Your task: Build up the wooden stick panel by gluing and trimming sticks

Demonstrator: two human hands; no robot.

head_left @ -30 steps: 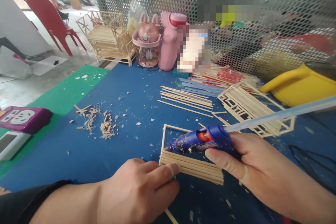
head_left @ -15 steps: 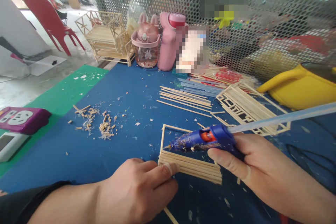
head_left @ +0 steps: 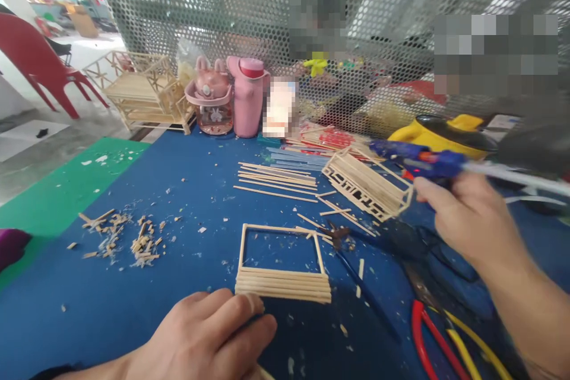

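Observation:
My right hand (head_left: pixel 467 214) is wrapped round a blue hot glue gun (head_left: pixel 418 157), raised at the right, slightly blurred, with a long glue stick out of its back. A small frame of thin wooden sticks (head_left: pixel 282 284) lies on the blue table; sticks packed side by side fill its near part, and its far part is an open rectangle. At its near left corner rests my left hand (head_left: pixel 214 332), fingers curled, the index fingertip by the frame's edge. The end of a wooden stick (head_left: pixel 266 374) shows below this hand, which appears to hold it; the rest is hidden.
Cutters (head_left: pixel 341 236) and red-and-yellow-handled pliers (head_left: pixel 440 332) lie to the right. Loose sticks (head_left: pixel 276 178), a second stick piece (head_left: pixel 365 184) and a yellow container (head_left: pixel 445 136) sit farther back. Scraps (head_left: pixel 145 243) are at left; a pink bottle (head_left: pixel 248 98) stands behind.
My right hand has lifted the glue gun off the stick frame and swung it right and back. My left hand stays by the frame's near left corner. The view has shifted right.

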